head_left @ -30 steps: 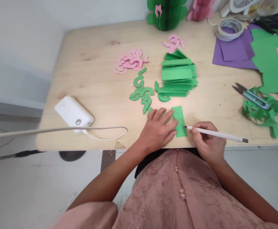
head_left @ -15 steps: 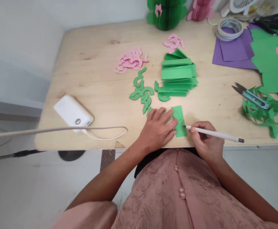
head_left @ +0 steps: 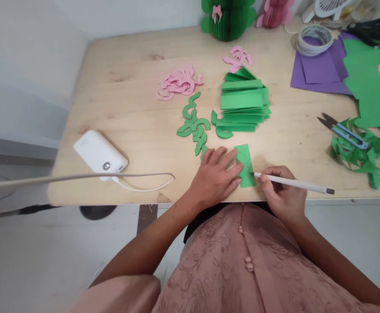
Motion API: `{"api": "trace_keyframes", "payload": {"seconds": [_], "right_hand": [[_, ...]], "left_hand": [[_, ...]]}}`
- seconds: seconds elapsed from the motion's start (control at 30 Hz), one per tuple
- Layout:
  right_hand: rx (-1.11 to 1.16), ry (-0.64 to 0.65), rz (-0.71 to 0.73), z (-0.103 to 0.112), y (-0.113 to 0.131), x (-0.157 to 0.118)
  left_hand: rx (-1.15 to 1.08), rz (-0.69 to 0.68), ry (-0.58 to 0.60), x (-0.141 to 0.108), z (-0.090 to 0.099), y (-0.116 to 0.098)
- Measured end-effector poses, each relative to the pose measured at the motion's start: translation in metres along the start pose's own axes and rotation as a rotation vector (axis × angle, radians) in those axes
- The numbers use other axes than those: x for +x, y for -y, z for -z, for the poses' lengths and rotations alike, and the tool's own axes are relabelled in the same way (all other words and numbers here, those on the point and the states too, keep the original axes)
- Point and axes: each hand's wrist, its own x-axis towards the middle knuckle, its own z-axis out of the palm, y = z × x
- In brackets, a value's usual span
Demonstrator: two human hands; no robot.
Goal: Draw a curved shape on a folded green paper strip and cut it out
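A small green paper rectangle (head_left: 247, 167) with faint curved lines lies near the table's front edge. My left hand (head_left: 216, 176) rests flat with its fingers spread, the fingertips on the paper's left side. In my right hand (head_left: 282, 191) is a white pen (head_left: 299, 183), its dark tip touching the paper near the right edge. Curved green cutouts (head_left: 199, 130) lie just beyond my left hand. Folded green paper strips (head_left: 242, 101) are stacked behind the rectangle. Two groups of pink cutouts (head_left: 178, 82) sit farther back.
A white power bank (head_left: 100, 153) with a cable is at left. To the right lie blue-handled snips (head_left: 349, 134) on green scraps (head_left: 375, 163). Tape rolls (head_left: 314, 40), purple paper (head_left: 323, 67), green sheets (head_left: 375, 84) and black scissors (head_left: 372, 31) are at back right, paper honeycomb figures (head_left: 230, 21) behind.
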Motion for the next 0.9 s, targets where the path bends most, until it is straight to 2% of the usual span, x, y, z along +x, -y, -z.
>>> {"api": "trace_keyframes", "payload": {"seconds": [0.53, 0.9], "right_hand": [[0.008, -0.012, -0.048, -0.0001, -0.0005, -0.0009], [0.001, 0.002, -0.023, -0.0004, -0.0023, -0.0015]], "left_hand": [[-0.002, 0.003, 0.0, 0.0006, 0.0015, -0.0001], [-0.01, 0.006, 0.004, 0.0007, 0.0016, -0.0005]]}}
